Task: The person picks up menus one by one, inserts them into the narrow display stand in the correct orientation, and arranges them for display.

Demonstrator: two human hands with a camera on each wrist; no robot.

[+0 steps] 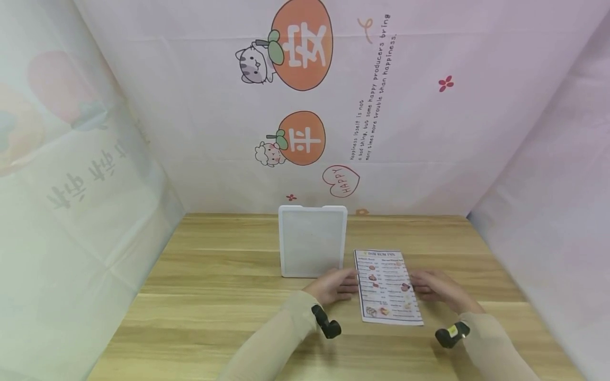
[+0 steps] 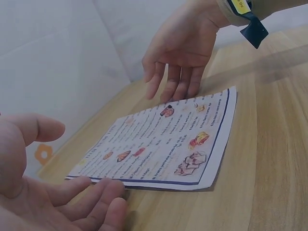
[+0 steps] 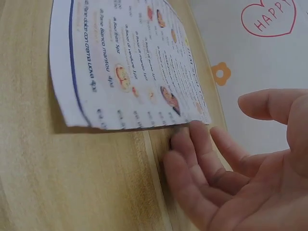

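A printed paper menu [image 1: 388, 288] with small food pictures lies on the wooden table, its edges lifted slightly off the wood. At its left edge is my left hand [image 1: 335, 286], palm turned inward, fingers loosely extended and fingertips at the paper's side. My right hand [image 1: 440, 290] is at the opposite edge, its fingertips touching or just under the paper, as the right wrist view shows. Both thumbs stand apart from the sheet, and neither hand pinches it. Behind my left hand stands a white-framed panel [image 1: 312, 241] with a pale grey face, its lower right corner partly covered.
The wooden table [image 1: 214, 312] reaches back to a printed cloth wall [image 1: 410, 132] with cartoon fruit and lettering. Pale cloth sides [image 1: 81, 211] rise on the left and right. Dark straps with small black devices [image 1: 326, 321] sit on both wrists.
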